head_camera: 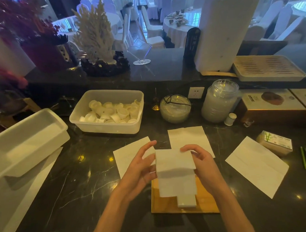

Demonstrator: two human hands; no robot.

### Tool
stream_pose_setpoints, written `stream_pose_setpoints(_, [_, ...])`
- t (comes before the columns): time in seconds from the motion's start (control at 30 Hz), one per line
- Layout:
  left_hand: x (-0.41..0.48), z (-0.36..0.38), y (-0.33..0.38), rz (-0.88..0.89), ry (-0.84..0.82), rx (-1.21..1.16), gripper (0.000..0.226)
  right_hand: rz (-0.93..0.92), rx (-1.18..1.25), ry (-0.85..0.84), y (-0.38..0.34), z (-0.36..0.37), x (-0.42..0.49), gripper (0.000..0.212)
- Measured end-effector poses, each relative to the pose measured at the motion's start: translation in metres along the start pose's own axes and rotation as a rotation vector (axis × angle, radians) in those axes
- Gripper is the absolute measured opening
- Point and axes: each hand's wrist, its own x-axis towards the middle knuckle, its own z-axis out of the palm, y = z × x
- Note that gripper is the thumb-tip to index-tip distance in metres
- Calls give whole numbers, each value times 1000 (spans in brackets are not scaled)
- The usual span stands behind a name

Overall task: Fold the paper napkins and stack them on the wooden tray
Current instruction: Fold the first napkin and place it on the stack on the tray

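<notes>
Bare counter (78,179) left of tray (157,202); napkins (256,166) crowd right.

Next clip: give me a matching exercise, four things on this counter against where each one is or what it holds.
1 wooden tray
2 clear tub
3 half-folded napkin
4 glass jar

a right of the wall socket
b holds small white cups
c under folded napkins
d gripped by left hand and right hand

Pairs: 1-c, 2-b, 3-d, 4-a
</notes>
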Motion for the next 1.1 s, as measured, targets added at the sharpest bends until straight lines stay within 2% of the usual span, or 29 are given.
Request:
stream_pose_setpoints(0.07, [0, 2, -2, -96, -52, -56, 41, -44, -35, 12, -4, -4, 1, 24])
stream_pose_setpoints(0.17, [1, 9, -2, -138, -9, 135, 50, -105, -79, 27, -7, -7, 5, 30])
stream_pose_setpoints(0.3, [2, 12, -1, -101, 22, 246, 48, -153, -145, 40, -8, -9, 8, 29])
stream_pose_setpoints(0.37, [3, 12, 0, -71, 48, 318, 39, -154, -168, 46, -8, -8, 7, 25])
stream_pose_setpoints(0.47, [5, 12, 0, -30, 89, 386, 26, -57, -135, 14, -11, -6, 6, 22])
stream_pose_setpoints(0.53, [7, 12, -1, -13, 133, 396, 24, 104, -82, -60, -12, -7, 6, 44])
stream_pose_setpoints(0.6, [9, 11, -2, 8, 187, 413, 22, 198, -107, -118, -9, -8, 3, 54])
stream_pose_setpoints(0.7, [11, 9, -3, 24, 234, 458, 22, 200, -140, -129, 1, -12, 0, 48])
stream_pose_setpoints(0.93, [11, 8, -3, 30, 221, 454, 29, 160, -86, -75, 5, -14, -1, 33])
stream_pose_setpoints(1.1, [12, 7, -3, 43, 244, 444, 25, 158, -104, -119, 4, -17, -1, 43])
